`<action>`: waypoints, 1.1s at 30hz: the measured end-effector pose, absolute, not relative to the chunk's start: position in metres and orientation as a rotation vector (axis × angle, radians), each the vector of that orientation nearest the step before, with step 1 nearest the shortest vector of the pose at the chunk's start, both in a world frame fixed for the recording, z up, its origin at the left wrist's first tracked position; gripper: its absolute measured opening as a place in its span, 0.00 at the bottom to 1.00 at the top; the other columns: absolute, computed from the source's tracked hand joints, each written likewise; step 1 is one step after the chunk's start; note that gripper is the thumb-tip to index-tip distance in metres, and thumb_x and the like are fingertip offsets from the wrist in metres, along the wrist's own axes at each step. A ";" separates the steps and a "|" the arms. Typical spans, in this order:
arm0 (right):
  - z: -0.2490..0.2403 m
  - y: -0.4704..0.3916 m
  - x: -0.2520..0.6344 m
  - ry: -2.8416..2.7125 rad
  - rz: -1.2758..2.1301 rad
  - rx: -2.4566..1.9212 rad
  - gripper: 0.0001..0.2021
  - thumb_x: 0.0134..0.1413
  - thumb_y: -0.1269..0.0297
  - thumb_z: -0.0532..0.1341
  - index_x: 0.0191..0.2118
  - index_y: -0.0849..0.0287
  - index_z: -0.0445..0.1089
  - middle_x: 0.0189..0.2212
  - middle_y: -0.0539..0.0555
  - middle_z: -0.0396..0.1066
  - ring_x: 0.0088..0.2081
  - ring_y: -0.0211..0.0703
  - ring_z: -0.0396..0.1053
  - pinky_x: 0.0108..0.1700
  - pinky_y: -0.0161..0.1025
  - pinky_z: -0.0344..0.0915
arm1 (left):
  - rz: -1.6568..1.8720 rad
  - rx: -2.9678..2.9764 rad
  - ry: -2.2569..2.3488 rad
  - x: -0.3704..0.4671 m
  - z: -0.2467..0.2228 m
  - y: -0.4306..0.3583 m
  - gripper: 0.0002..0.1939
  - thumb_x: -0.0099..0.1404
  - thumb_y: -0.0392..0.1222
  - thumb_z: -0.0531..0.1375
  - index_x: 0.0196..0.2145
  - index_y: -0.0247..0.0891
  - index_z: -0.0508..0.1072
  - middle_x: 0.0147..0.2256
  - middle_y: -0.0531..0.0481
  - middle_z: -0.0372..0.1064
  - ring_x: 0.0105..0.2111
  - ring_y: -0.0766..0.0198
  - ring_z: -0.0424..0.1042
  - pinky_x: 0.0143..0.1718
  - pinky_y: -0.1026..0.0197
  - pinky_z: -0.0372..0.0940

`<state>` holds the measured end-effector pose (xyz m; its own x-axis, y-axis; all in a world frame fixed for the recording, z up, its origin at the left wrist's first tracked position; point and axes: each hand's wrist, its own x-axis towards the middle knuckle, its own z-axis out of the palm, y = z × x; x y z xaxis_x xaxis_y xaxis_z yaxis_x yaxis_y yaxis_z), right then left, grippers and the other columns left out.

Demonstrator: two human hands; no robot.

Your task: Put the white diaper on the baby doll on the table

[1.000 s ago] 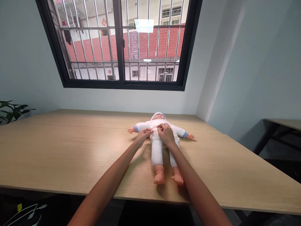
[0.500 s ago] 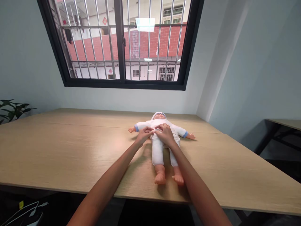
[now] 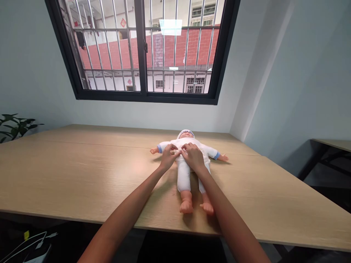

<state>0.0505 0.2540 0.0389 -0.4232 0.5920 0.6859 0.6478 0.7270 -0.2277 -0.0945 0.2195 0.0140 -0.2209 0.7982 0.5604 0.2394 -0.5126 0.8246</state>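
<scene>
A baby doll (image 3: 184, 177) in white clothes with blue cuffs and a white cap lies on its back on the wooden table, head away from me, arms spread and bare feet toward me. Around its hips is a loose, off-white, diaper-like wrap (image 3: 206, 159). My left hand (image 3: 169, 157) is at the waist on the doll's left-hand side in view, thumb and fingers pinched at the wrap's edge. Beside it, my right hand (image 3: 193, 156) lies over the belly, fingers curled and pinching at the same spot. The fingertips nearly meet; what exactly they grip is small and partly hidden.
The table (image 3: 82, 171) runs wide to both sides, its front edge close to me. Behind it are a wall and a barred window (image 3: 142, 96). A plant (image 3: 19, 126) stands at far left, cables (image 3: 41, 239) lie below left, and another table (image 3: 334, 144) is at right.
My left hand has turned slightly, with its fingers raised and more bent at the waist. My right hand has shifted barely. The doll lies as before.
</scene>
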 end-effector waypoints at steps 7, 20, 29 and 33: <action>0.039 0.253 0.051 -2.123 -0.118 -0.951 0.02 0.59 0.68 0.59 0.34 0.58 0.68 0.34 0.55 0.69 0.39 0.46 0.65 0.41 0.38 0.60 | 1.784 1.566 1.235 -0.091 0.014 0.215 0.11 0.55 0.47 0.66 0.27 0.37 0.72 0.31 0.48 0.70 0.35 0.61 0.69 0.40 0.58 0.63; 0.038 0.254 0.051 -2.143 -0.144 -0.964 0.02 0.59 0.68 0.60 0.35 0.58 0.70 0.35 0.55 0.68 0.40 0.47 0.64 0.40 0.39 0.60 | 1.768 1.752 1.429 -0.092 0.013 0.217 0.10 0.60 0.45 0.62 0.25 0.38 0.70 0.30 0.48 0.68 0.34 0.60 0.67 0.38 0.58 0.60; 0.040 0.251 0.050 -2.189 -0.206 -0.974 0.06 0.60 0.69 0.59 0.39 0.56 0.73 0.36 0.57 0.68 0.41 0.50 0.64 0.43 0.41 0.60 | 1.702 2.123 1.685 -0.089 0.014 0.213 0.14 0.67 0.42 0.55 0.23 0.40 0.64 0.28 0.49 0.64 0.34 0.58 0.64 0.40 0.55 0.57; 0.040 0.251 0.050 -2.189 -0.218 -0.994 0.05 0.60 0.68 0.59 0.37 0.57 0.72 0.37 0.58 0.68 0.41 0.50 0.63 0.43 0.42 0.61 | 1.618 2.283 1.775 -0.090 0.013 0.211 0.14 0.68 0.40 0.53 0.24 0.40 0.64 0.29 0.49 0.65 0.34 0.59 0.64 0.41 0.55 0.57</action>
<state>0.0500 0.2511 0.0401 -0.4505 0.5922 0.6680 0.7122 0.6896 -0.1310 -0.0901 0.2107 0.0128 -0.0428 0.6493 0.7593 0.8161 -0.4156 0.4015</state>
